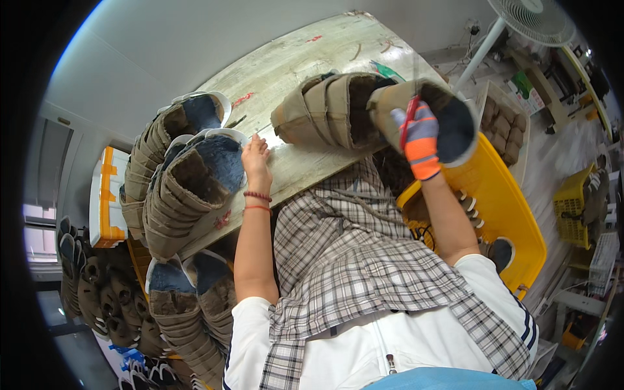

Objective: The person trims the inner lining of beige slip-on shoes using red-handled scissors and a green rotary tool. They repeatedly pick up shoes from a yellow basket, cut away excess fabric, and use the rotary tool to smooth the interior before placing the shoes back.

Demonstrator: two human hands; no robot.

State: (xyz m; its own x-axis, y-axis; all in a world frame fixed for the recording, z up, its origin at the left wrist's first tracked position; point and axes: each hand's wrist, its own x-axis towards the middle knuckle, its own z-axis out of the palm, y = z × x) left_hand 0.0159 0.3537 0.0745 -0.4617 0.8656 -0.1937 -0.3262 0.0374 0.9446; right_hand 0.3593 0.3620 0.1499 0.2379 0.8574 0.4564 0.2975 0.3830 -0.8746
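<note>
Honestly, most of it comes down to my right hand (422, 142). It's in an orange-and-grey glove (424, 149), closed round a red tool (409, 121), and it's right up against the shoe (452, 127) too, out past the right end of the middle stack (318, 107). How much of the shoe I'm pinching is hidden behind the glove. My advice: hold the handle snug, point the tip away from the blue lining, and support the brown wall so the pale rim doesn't buckle.

My left hand (257, 159) is bare, fingers loosely curled beside the nearest left stack (185, 211). There's a pale sliver (258, 130) at the fingertips, but I can't tell whether I'm gripping it. Watch the red beads (258, 195) on that wrist, they could snag on a rim.

The table (292, 71) is pale and scuffed, with red smears (242, 99) here and there; the middle stack lies on its side on it. A yellow bin (510, 208) sits close on my right. Beyond that are some brown bundles (502, 132), a yellow basket (569, 218) and a white fan (534, 26), and a plain wall (162, 55) rises behind the table.
</note>
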